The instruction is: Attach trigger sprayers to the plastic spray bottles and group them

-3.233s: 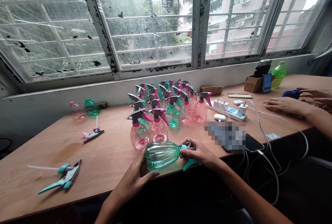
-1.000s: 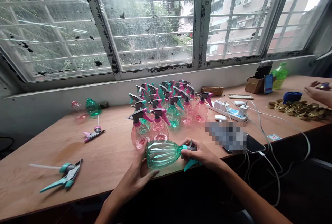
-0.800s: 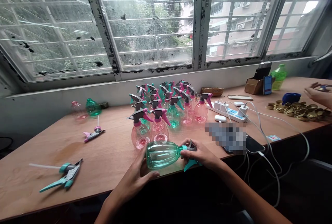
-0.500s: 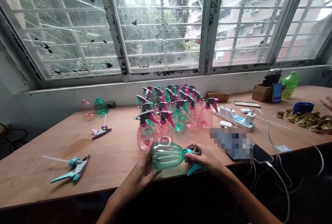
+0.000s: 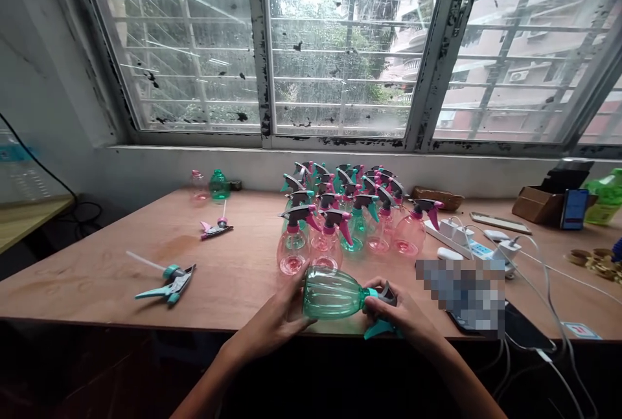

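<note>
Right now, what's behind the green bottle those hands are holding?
Behind the green bottle stand two pink spray bottles, with more pink and green ones farther back. The front bottles cover much of the rear ones' bodies, so I can't see those parts.

To the right of the grip lies a black phone [image 5: 529,326], and behind it a power strip [image 5: 479,250]. Much farther right stand a box [image 5: 537,204] and a green jug [image 5: 602,205], with gold pieces [image 5: 601,263] in front of the jug. Far beyond the grip there is a window [image 5: 340,63].
</note>
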A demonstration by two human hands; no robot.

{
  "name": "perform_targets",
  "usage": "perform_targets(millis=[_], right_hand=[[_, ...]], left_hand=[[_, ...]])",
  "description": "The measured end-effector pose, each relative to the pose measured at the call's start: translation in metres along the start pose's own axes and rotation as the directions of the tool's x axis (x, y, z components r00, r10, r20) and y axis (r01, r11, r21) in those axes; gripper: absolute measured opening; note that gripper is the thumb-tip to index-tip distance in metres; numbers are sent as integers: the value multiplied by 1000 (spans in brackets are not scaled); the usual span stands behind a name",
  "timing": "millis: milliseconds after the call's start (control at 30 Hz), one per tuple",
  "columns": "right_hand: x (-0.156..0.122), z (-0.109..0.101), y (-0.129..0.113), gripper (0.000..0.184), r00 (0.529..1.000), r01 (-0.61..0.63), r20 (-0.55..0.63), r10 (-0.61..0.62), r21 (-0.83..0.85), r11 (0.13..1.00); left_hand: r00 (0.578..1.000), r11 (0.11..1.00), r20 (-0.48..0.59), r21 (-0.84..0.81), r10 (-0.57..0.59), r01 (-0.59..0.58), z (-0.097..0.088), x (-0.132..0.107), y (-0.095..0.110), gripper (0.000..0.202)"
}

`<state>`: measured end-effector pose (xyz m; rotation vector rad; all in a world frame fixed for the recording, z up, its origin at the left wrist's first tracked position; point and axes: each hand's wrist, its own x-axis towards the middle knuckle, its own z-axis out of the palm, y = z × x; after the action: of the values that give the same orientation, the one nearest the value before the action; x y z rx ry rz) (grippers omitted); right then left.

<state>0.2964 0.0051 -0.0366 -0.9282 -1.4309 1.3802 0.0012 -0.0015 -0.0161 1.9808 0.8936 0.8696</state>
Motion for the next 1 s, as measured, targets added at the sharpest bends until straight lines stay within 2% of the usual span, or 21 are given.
perform_targets(millis=[133, 300, 433, 600, 733, 1000], right_hand=[[0, -1, 1, 39, 1000, 13, 9, -13, -15, 1000], [-2, 2, -4, 40, 1000, 23, -19, -23, -24, 999], [-3, 4, -6, 43, 1000, 12, -25, -12, -8, 1000], [-2, 4, -7, 46, 1000, 2, -30, -2, -23, 1000], [-2, 3, -8, 46, 1000, 15, -26, -15, -26, 1000], [-1, 4, -6, 47, 999, 15, -36, -14, 4, 1000]], left_hand=[[1000, 999, -4, 24, -27, 27, -3, 1, 5, 106], [999, 991, -28, 129, -43, 46, -3, -1, 9, 98], [1000, 998, 4, 55, -10, 10, -1, -1, 5, 86], [1000, 995, -17, 101, -23, 24, -2, 0, 6, 100], [998, 984, -49, 172, -40, 48, -3, 0, 9, 96], [1000, 998, -20, 69, -1, 2, -1, 0, 3, 91]])
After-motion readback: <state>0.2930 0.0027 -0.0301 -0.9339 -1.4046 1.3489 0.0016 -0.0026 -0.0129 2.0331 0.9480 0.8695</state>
